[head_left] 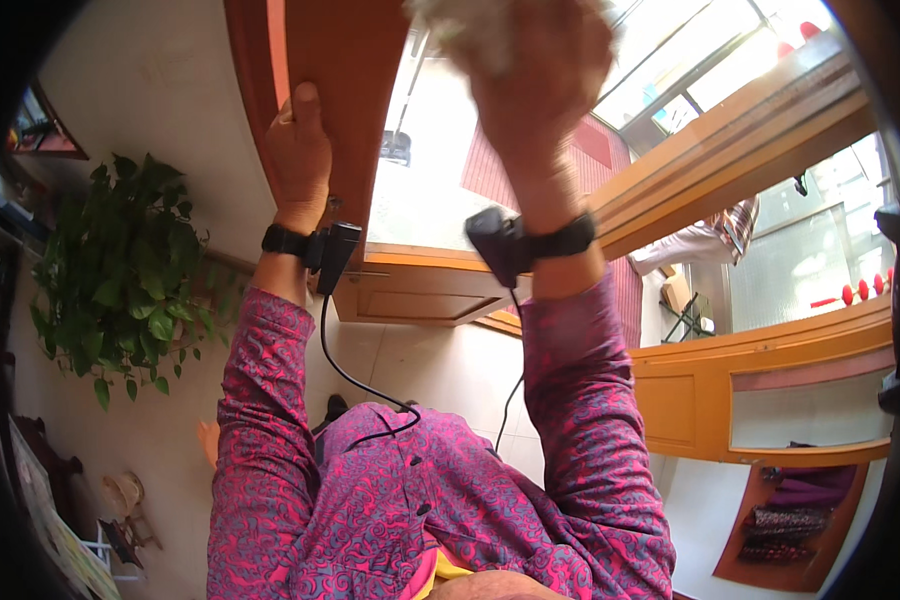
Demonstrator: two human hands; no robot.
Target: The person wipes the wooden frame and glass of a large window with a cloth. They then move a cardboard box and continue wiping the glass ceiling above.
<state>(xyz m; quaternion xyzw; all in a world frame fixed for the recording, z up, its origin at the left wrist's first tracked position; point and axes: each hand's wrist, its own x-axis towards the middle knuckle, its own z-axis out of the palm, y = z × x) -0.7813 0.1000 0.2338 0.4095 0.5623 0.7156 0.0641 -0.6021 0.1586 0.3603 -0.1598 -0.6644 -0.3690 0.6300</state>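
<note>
My left hand (pixel 301 154) grips the edge of a reddish-brown wooden door frame (pixel 345 90), thumb pointing up along it. Raised at the top of the view, my right hand (pixel 544 82) is blurred and holds a pale crumpled cloth (pixel 469 30) in front of the glass pane of a wooden door (pixel 435 259). The cloth's far part is cut off by the picture's edge. Both wrists bear black straps with small devices and cables.
A leafy potted plant (pixel 131 277) hangs at the left. At the right stands another wooden door with glass (pixel 667 397). Beyond the glass are a person in pale trousers (pixel 682 244) and a red mat (pixel 487 161). A small wooden chair (pixel 139 525) is at lower left.
</note>
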